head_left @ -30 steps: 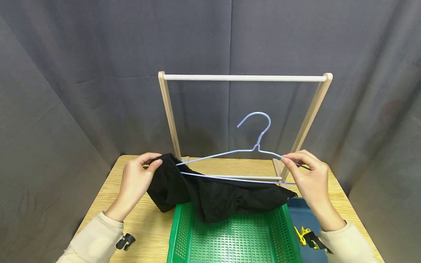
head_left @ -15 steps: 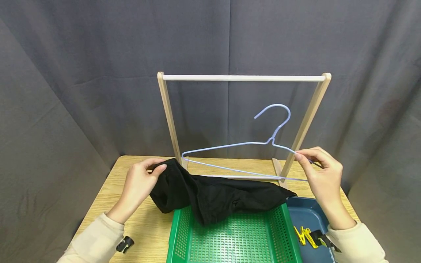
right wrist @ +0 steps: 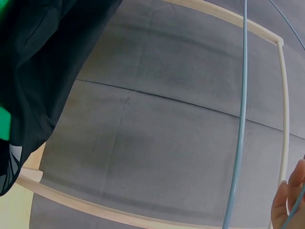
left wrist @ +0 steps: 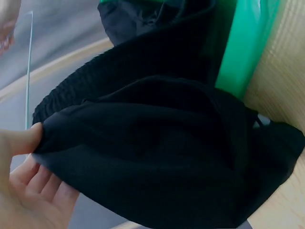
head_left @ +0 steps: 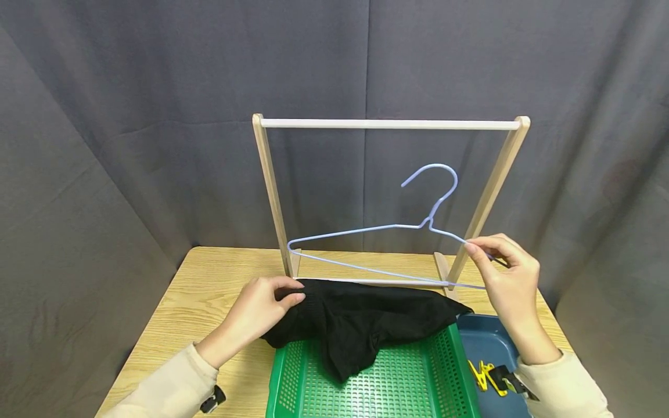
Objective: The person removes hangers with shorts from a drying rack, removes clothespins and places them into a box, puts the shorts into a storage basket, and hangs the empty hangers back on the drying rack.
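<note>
My left hand [head_left: 261, 307] pinches the waistband end of black shorts [head_left: 387, 310] between thumb and fingers. In the left wrist view, the gathered elastic waistband [left wrist: 71, 90] shows, with the opening spreading away from the fingers. The shorts lie across the far rim of a green basket [head_left: 279, 377], one part drooping inside. My right hand [head_left: 509, 273] pinches the right shoulder of a pale blue wire hanger [head_left: 360, 231], held up with its hook on top. The hanger's left end is free of the cloth, above and behind it. The hand hides its right corner.
Behind the basket stands a wooden rack with a white top rail [head_left: 389, 124]. A blue tray [head_left: 483, 331] with yellow clips [head_left: 486, 376] sits right of the basket. All stand on a wooden table [head_left: 209, 284] before a grey curtain [head_left: 157, 145].
My right hand has drawn the hanger rightward, its left end coming out of the shorts. Afterwards my left hand has moved right and down, carrying the waistband end closer to the basket.
</note>
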`<act>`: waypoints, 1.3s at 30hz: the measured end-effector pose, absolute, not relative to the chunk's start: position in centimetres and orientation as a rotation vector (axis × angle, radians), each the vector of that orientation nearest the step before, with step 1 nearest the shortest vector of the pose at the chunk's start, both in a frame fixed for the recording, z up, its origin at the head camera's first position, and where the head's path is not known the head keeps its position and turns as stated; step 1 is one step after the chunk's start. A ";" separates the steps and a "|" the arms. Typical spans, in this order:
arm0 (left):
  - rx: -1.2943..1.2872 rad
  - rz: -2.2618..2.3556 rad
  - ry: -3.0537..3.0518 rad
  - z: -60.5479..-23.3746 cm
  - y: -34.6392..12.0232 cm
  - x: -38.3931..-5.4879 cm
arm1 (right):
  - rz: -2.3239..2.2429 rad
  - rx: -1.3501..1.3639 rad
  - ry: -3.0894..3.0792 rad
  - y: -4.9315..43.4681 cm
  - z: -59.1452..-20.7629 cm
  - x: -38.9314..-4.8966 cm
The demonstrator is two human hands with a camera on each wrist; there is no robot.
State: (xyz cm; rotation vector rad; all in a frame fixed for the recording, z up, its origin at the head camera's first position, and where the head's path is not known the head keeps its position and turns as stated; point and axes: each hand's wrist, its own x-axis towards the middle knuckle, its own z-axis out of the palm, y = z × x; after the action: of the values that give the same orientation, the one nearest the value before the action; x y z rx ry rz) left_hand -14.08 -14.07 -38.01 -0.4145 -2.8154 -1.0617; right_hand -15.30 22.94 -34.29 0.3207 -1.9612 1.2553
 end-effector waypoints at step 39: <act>-0.904 -1.043 -3.129 -41.7 -10.5 -13.2 | 1.315 0.329 -1.985 23.3 -36.8 -16.5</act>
State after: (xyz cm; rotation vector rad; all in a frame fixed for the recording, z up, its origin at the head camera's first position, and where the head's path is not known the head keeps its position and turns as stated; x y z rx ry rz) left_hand -13.23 -10.53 -41.71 -0.9039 -3.1294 -1.0435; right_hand -16.54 23.28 -36.78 0.3292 -1.9854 1.3151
